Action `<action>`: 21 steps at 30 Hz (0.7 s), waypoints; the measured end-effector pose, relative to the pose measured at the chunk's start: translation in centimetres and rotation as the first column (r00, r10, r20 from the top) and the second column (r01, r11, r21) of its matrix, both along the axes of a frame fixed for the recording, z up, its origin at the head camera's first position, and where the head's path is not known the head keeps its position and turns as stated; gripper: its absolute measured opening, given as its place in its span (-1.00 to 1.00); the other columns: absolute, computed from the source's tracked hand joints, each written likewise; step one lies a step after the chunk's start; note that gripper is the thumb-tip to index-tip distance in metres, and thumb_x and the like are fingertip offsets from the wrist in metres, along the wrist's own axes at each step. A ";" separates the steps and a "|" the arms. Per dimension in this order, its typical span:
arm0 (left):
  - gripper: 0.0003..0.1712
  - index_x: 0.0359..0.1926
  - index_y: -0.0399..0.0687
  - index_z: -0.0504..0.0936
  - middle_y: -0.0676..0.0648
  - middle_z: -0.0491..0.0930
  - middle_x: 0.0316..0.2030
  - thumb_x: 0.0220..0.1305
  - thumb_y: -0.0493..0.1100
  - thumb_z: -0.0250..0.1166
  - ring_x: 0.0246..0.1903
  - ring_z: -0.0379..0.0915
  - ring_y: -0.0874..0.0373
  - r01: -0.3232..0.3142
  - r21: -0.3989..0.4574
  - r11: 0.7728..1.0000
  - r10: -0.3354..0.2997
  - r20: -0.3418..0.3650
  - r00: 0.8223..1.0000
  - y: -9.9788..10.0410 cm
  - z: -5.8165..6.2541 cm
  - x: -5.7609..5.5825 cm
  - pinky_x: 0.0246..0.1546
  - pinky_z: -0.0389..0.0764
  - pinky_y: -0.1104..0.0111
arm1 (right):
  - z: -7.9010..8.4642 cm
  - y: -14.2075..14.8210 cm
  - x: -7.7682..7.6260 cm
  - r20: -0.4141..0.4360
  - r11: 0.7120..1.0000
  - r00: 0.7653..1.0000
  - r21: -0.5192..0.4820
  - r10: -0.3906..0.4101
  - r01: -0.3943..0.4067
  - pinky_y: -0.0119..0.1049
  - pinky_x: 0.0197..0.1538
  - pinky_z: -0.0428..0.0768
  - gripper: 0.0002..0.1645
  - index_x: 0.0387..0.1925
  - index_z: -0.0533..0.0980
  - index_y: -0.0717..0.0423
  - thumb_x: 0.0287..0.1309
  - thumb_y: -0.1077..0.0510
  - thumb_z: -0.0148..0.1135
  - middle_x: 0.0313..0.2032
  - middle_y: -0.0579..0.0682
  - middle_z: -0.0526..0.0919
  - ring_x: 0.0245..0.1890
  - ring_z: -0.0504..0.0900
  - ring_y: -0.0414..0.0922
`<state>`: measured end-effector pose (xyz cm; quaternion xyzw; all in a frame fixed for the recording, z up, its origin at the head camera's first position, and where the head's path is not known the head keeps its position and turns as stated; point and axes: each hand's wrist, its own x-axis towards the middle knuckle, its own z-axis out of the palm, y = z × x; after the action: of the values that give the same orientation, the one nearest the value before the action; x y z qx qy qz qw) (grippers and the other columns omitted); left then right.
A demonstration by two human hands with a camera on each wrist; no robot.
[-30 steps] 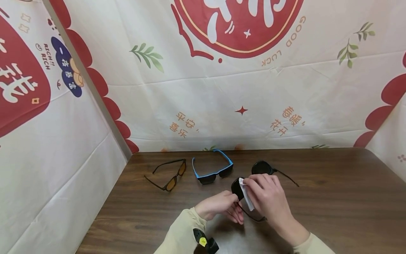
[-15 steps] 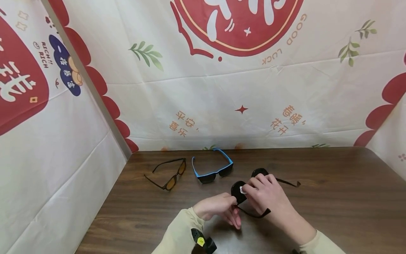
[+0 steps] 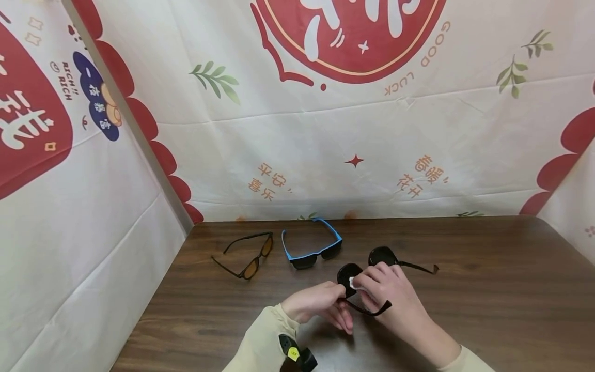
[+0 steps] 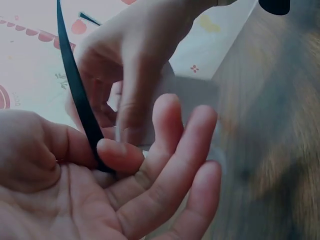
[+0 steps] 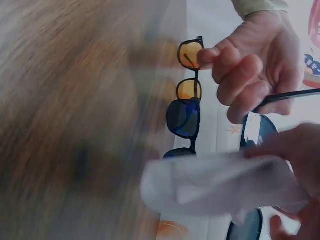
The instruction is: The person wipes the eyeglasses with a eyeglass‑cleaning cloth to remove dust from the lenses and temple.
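We have the black round-lens sunglasses (image 3: 367, 263) lifted just off the wooden table (image 3: 488, 289), their frame running left to right across us, one lens toward each hand. Our left hand (image 3: 321, 305) sits at the near-left end: in the left wrist view the thumb and a curled finger pinch the thin black temple arm (image 4: 80, 110), which stands nearly upright out of the grip, while the other fingers lie loose and spread. Our right hand (image 3: 388, 294) is the nearer one to the lenses. Its fingertips press a small white wipe (image 3: 354, 282) against the left lens, fingers bent round the wipe (the right wrist view shows the wipe (image 5: 220, 187) bunched under them). The second lens pokes out beyond the right knuckles, and the far temple arm trails off to the right, its tip close over the table. Whether that tip touches the wood we cannot quite tell.

Behind, well apart from the hands, lie amber-lens glasses (image 3: 248, 258) and blue-framed sunglasses (image 3: 313, 250) just beside them.
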<state>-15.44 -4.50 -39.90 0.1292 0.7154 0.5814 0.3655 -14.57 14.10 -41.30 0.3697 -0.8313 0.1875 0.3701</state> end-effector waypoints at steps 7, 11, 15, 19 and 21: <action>-0.64 -0.58 -0.17 0.41 -0.22 0.59 -0.61 0.28 -0.21 -0.21 -0.56 0.61 0.07 0.025 -0.003 1.000 -0.025 -0.006 1.000 0.5 -0.2 0.1 -0.47 0.62 0.31 | 0.2 -0.8 -0.3 -0.027 0.990 0.998 -0.128 -0.058 0.054 -0.11 -0.29 0.39 -0.57 -0.36 0.61 0.07 0.40 -0.07 -0.08 -0.39 -0.11 0.63 -0.35 0.52 -0.07; -0.63 -0.52 -0.18 0.44 -0.16 0.58 -0.63 0.32 -0.21 -0.22 -0.58 0.59 0.11 0.038 0.009 0.999 -0.038 -0.002 0.999 0.3 -0.3 0.0 -0.45 0.63 0.30 | 0.3 -0.9 -0.2 0.003 0.991 0.999 -0.123 0.052 -0.051 -0.16 -0.30 0.40 -0.85 -0.34 0.63 0.01 0.19 0.05 0.20 -0.34 -0.17 0.65 -0.29 0.54 -0.13; -0.62 -0.49 -0.16 0.42 -0.11 0.56 -0.64 0.40 -0.18 -0.22 -0.56 0.61 0.10 0.017 0.007 1.000 -0.017 0.007 1.000 0.0 -0.2 -0.2 -0.44 0.64 0.29 | 0.4 -0.6 0.1 0.029 0.996 0.997 -0.046 0.078 -0.076 -0.15 -0.29 0.40 -0.84 -0.38 0.62 -0.05 -0.11 0.22 0.32 -0.36 -0.21 0.64 -0.28 0.52 -0.15; -0.65 -0.58 -0.13 0.35 -0.12 0.57 -0.63 0.34 -0.19 -0.19 -0.56 0.61 0.10 0.011 -0.016 1.000 -0.011 0.014 1.000 0.0 -0.3 -0.3 -0.45 0.64 0.29 | 0.3 -0.3 0.2 -0.005 0.999 1.000 -0.046 -0.023 0.022 -0.08 -0.29 0.37 -0.89 -0.40 0.61 0.00 0.07 0.15 0.16 -0.39 -0.14 0.63 -0.29 0.51 -0.07; -0.66 -0.62 -0.13 0.36 -0.15 0.59 -0.63 0.26 -0.21 -0.18 -0.57 0.61 0.11 0.018 -0.029 0.999 -0.017 0.011 1.000 0.1 -0.3 -0.2 -0.44 0.64 0.28 | 0.3 -0.3 0.2 -0.026 0.994 0.997 -0.084 -0.074 0.072 -0.04 -0.28 0.37 -0.74 -0.37 0.61 0.05 0.25 0.07 0.03 -0.39 -0.09 0.63 -0.30 0.51 -0.02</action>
<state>-15.66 -4.41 -40.16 0.1270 0.7208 0.5682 0.3762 -14.42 13.76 -40.98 0.3259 -0.8303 0.2030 0.4039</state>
